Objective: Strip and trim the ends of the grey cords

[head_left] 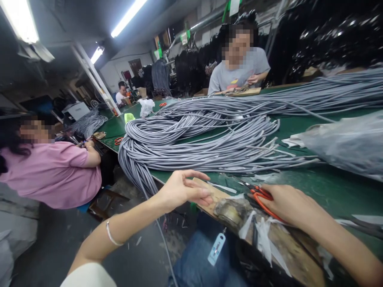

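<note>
My left hand (187,188) hovers over the near end of a wooden board (215,194), fingers stretched out and apart from the thumb; I see nothing between them. In my right hand (285,203) are orange-handled scissors (261,195), their dark blades pointing left and away over the green table. On the board, between the hands, sits a roundish lump wrapped in clear film or tape (230,211). Beyond both hands lies a large bundle of grey cables (179,149), its cut ends toward the right. Part of the bundle hangs over the table edge at the left.
White strips (266,239) hang off the board near my lap. A clear plastic bag (347,139) lies at the right on the green table (311,179). One person in pink (60,171) sits at left, another in grey (239,71) across. Dark tool handles (365,227) lie far right.
</note>
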`<state>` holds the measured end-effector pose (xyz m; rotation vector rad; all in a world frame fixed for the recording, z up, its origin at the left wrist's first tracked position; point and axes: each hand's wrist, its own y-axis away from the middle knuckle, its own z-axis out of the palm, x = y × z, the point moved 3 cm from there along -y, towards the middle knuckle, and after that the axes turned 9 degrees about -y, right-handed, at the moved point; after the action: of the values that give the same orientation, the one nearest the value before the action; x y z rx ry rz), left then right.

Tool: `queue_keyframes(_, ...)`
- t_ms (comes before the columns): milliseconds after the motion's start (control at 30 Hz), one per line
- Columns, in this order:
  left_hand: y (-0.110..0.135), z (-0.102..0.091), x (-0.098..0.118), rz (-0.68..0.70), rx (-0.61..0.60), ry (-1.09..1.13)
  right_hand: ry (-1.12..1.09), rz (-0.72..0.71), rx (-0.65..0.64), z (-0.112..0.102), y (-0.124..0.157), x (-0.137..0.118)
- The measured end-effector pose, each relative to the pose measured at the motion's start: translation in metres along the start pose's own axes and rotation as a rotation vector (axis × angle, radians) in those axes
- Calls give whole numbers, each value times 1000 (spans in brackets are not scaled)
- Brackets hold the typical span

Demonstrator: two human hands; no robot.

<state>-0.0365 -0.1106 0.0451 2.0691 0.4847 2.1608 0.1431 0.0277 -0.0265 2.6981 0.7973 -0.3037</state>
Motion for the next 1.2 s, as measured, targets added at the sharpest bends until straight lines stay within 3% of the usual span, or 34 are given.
queue_keyframes(167, -4, 0, -6, 36, -12, -127, -15, 11, 4, -3, 1, 0)
queue_keyframes(267, -15, -7, -15, 135, 29, -414, -11, 70, 50, -12, 4, 3)
queue_keyframes(433, -45, -42, -19, 619, 432, -1126, 20, 261, 194, -36, 13, 19)
queue_keyframes(500, -57, -58, -21, 685, 580, -1264, 24, 312, 195, -40, 15, 25)
queue_keyframes(600, -67, -76, -22, 707, 670, -1383, 21, 360, 199, -43, 16, 33)
queue_keyframes(800, -79, -87, -16, 690, 588, -1494, 50, 389, 255, -50, 21, 40)
queue_keyframes(933, -79, -86, -6, 774, 569, -1492, -42, 246, 262, -45, 19, 34)
queue_keyframes(1000, -71, -88, 5, 823, 688, -1433, -120, 136, 157, -34, 15, 28)
queue_keyframes(1067, -60, -93, 20, 836, 899, -1326, -117, 78, 82, -24, 13, 21)
queue_keyframes(1133, -48, -101, 36, 801, 1118, -1175, -74, 76, 74, -18, 12, 15)
queue_keyframes(1200, -42, -106, 52, 730, 1194, -1043, -43, 79, 83, -15, 11, 10)
